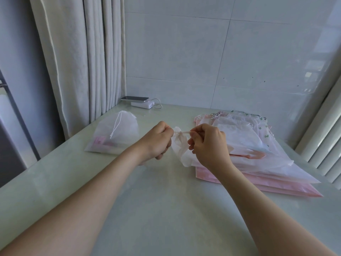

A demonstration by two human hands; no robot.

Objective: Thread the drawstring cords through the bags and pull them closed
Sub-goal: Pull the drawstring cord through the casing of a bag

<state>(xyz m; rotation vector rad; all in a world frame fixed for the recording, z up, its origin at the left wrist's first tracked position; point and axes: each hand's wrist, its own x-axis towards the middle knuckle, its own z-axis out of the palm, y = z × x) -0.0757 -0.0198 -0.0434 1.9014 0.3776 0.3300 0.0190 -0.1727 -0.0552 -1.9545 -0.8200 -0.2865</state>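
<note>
You seem mid-cinch: your left hand (156,139) and right hand (208,143) each pinch the thin white cord (181,133) of the gathered translucent white bag (180,152), just left of the pink bag stack (267,180). Next, pull outward evenly.

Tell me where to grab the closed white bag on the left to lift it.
Pinch its gathered neck at the far end, coming from above. The bag lies flat and wide; only the cinched neck bunches narrow enough to pinch.
</note>
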